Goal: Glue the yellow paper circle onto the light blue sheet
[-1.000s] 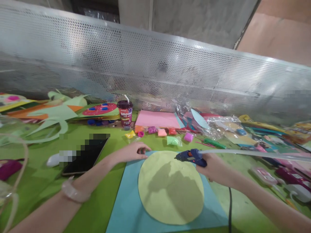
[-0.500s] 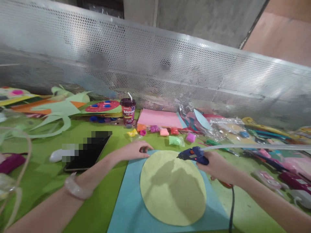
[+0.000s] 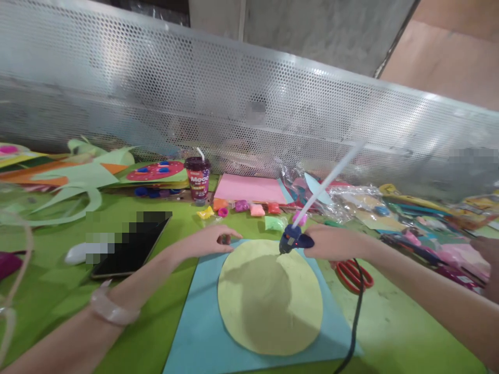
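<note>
My right hand point(image 3: 327, 242) grips a dark blue hot glue gun point(image 3: 290, 240), with a long translucent glue stick point(image 3: 327, 182) rising from its back. The nozzle points down at the upper part of a pale yellow paper circle point(image 3: 268, 306). That circle lies on a light blue sheet point(image 3: 191, 317). At the sheet's upper left edge rests my left hand point(image 3: 210, 240), thumb and forefinger apart, fingertips near the circle's rim and holding nothing. The gun's black cord point(image 3: 356, 317) trails down across the sheet's right side.
Red-handled scissors point(image 3: 354, 276) lie right of the sheet. Small coloured clay packets point(image 3: 257, 209), pink paper point(image 3: 249, 188) and a drink cup point(image 3: 197, 179) stand behind. A black tablet-like device point(image 3: 132, 249) lies left. Another person's hand point(image 3: 483, 254) shows at the right edge.
The glue gun has turned from nearly level to nozzle-down, its glue stick swinging upward. My left hand stays by the circle. Another person's hand has appeared at the right.
</note>
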Motion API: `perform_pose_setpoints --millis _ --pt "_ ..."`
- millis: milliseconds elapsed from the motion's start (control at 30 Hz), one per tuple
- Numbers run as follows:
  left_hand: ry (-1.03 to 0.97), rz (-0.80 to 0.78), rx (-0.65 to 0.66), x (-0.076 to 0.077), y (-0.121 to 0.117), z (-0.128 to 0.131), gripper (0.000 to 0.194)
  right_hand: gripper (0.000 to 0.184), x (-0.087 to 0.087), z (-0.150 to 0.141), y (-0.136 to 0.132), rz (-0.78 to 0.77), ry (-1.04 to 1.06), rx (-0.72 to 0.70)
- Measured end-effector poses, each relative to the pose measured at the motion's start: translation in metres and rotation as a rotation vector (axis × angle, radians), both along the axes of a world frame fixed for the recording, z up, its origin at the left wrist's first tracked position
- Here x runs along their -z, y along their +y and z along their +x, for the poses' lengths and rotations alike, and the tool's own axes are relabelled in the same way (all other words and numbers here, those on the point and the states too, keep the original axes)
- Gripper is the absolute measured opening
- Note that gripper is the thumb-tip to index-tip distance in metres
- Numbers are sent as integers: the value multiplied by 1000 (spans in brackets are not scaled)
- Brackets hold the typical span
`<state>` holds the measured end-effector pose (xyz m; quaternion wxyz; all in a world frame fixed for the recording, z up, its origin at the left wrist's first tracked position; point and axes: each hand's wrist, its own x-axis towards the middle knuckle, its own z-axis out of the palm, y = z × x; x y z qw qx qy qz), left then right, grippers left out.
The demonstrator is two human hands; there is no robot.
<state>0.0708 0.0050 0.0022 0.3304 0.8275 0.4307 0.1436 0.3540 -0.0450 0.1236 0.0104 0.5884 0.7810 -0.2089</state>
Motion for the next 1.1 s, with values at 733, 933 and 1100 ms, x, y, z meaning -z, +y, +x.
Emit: perform_pose_setpoints --millis 733,933,1100 --pt "110 108 -152 -50 -23 8 27 31 53 104 -79 114 643 661" --pt "215 213 205 -59 -111 43 18 27 68 111 -70 -26 621 602" --pt "405 304 240 -31 -157 44 17 33 69 109 -58 -30 272 525"
